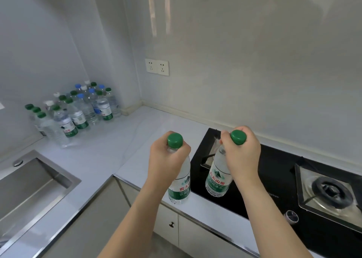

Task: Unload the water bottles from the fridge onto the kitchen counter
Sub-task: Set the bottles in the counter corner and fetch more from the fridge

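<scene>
Both hands, left and right, clamp green-capped bottles by the neck above the counter; I judge next: carry to the cluster at ten o'clock.

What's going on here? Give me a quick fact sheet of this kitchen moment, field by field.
Left hand: grips the left bottle by its neck, under the green cap
Right hand: grips the right bottle by its neck, green cap too
Bottle position: both upright, above the counter edge and the stove; contact with the surface cannot be told
Already unloaded: cluster of bottles in the far corner, with green, blue and white caps
Sink: at the left
Wall sockets: two, side by side
</scene>
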`<action>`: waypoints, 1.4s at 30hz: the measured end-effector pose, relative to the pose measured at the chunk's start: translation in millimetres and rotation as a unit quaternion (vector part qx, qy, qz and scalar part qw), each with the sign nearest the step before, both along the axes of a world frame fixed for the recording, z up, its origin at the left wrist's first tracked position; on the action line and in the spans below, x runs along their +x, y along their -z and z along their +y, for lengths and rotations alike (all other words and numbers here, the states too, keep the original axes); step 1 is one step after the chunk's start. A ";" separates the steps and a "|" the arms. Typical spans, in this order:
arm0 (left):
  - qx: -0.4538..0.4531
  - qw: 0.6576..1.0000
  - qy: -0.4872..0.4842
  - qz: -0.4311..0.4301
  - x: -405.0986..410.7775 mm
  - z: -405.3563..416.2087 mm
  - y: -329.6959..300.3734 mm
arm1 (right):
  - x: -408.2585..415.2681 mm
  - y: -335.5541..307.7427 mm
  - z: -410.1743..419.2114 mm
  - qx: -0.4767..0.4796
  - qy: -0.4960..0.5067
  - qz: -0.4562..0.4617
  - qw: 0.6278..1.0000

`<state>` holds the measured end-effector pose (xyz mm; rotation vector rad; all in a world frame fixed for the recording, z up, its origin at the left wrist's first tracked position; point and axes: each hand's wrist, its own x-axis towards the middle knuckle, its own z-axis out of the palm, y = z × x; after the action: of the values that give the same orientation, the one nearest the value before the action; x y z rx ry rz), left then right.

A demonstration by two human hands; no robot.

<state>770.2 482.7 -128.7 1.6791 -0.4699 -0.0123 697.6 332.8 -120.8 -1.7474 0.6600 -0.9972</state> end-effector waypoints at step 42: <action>0.038 0.996 -0.071 0.032 322.0 34.9 12.5 | 366.3 22.8 24.1 0.030 -0.123 -0.005 0.992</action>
<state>1092.2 517.7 -141.1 1.7782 -0.3046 0.0209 1063.8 356.9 -143.7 -1.7211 0.4498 -0.8070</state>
